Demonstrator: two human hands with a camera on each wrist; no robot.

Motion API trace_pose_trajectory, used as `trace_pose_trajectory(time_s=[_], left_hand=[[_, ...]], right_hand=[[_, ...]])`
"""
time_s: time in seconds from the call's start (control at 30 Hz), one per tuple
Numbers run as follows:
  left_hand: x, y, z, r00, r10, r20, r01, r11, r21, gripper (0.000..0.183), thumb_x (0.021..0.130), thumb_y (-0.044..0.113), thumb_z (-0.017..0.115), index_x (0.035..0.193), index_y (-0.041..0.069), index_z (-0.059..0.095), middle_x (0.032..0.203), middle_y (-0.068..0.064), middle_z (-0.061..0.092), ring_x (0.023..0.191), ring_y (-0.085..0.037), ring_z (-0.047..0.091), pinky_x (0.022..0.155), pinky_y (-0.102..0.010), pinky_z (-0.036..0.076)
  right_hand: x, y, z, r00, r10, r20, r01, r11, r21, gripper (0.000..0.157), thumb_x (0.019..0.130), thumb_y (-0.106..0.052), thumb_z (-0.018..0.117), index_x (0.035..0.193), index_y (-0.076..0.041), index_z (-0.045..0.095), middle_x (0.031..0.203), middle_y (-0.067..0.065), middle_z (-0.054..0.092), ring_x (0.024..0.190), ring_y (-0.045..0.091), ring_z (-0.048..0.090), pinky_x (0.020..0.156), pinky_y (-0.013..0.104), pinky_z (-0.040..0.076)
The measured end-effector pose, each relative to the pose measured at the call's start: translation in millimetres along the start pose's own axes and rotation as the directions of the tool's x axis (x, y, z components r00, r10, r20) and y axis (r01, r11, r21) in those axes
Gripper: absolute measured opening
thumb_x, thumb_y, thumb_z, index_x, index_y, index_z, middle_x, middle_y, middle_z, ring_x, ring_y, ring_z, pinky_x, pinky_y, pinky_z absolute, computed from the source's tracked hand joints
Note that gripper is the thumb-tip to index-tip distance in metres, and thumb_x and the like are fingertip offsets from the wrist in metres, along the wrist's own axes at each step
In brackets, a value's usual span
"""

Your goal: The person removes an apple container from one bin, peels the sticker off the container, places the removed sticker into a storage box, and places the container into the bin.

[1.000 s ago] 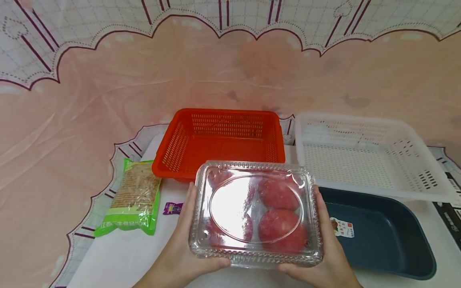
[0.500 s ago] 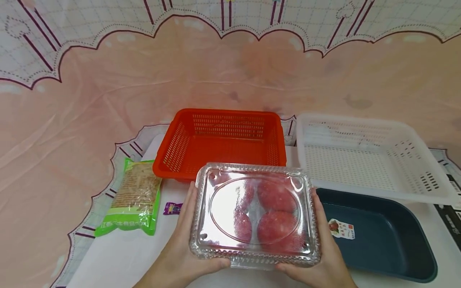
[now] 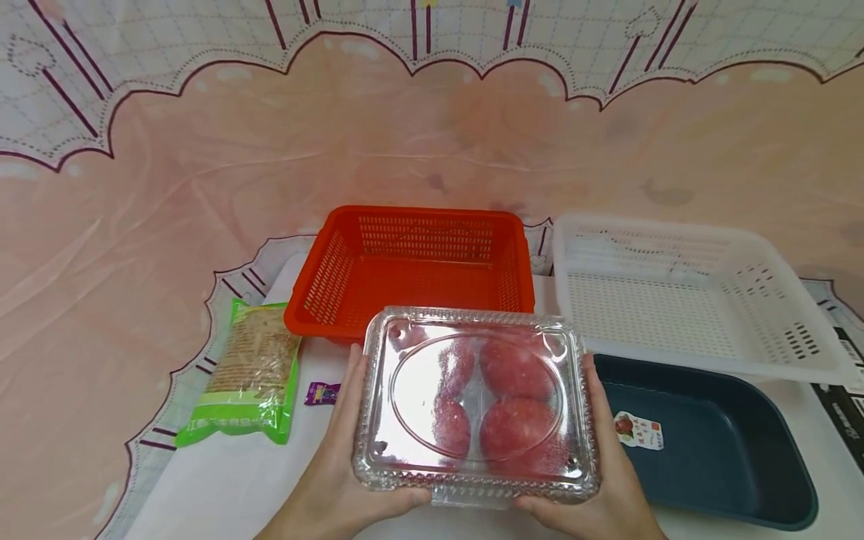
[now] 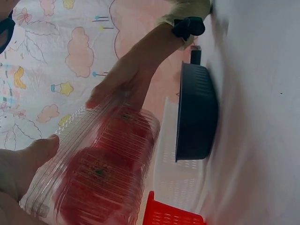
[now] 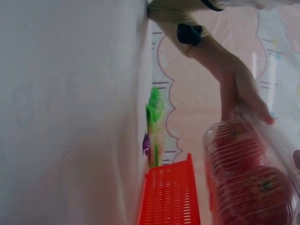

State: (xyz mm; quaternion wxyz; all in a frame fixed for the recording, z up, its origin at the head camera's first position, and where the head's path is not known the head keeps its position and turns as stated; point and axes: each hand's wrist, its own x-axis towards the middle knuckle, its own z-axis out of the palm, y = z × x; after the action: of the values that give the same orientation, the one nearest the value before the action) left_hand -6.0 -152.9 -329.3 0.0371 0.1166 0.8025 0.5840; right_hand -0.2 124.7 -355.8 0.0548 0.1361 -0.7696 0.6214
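A clear plastic clamshell box (image 3: 475,405) is held up between both hands in the head view, its lid closed. Several round red fruits (image 3: 518,427) show through it; glare hides part of the left side. My left hand (image 3: 351,457) grips the box's left side, thumb along the near edge. On the opposite side, my right hand (image 3: 607,469) grips it the same way. Both wrist views show the box (image 4: 101,164) from its ribbed side, raised above the tabletop, with green stem spots on the fruits.
Behind the box stands a red basket (image 3: 425,281). To its right are a white basket (image 3: 648,307) and a dark blue basin (image 3: 715,442) with a small label card (image 3: 638,431) in it. A green-edged food bag (image 3: 246,375) and a purple packet (image 3: 322,394) lie left.
The box has shifted very slightly to the left and its tilt has altered a little, so the glare on the lid has shrunk. Both hands keep their grip.
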Motion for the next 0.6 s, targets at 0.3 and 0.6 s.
trace_pose_trajectory(time_s=[0.3,0.6], left_hand=[[-2.0,-1.9,2.1,0.999,0.018,-0.051,-0.015,0.998,0.055,0.130,0.062,0.026,0.092,0.156,0.033,0.003,0.164,0.005,0.003,0.149,-0.022,0.015,0.114,-0.021,0.027],[-2.6,4.4,4.2,0.995,-0.015,-0.099,0.022,0.997,0.072,0.125,0.062,0.028,0.091,0.155,0.037,0.009,0.163,0.011,0.010,0.145,-0.016,0.023,0.106,-0.022,0.041]], right_hand=[[1.3,-3.3,0.3,0.999,0.030,0.020,-0.032,0.996,0.084,0.132,0.059,0.005,0.086,0.157,-0.023,0.001,0.161,0.006,0.017,0.130,0.004,0.040,0.089,0.018,0.053],[-0.4,-8.5,0.8,0.982,0.184,-0.035,-0.182,0.982,0.041,0.130,0.059,-0.003,0.088,0.156,-0.034,0.007,0.158,-0.002,0.024,0.126,0.008,0.043,0.086,0.026,0.057]])
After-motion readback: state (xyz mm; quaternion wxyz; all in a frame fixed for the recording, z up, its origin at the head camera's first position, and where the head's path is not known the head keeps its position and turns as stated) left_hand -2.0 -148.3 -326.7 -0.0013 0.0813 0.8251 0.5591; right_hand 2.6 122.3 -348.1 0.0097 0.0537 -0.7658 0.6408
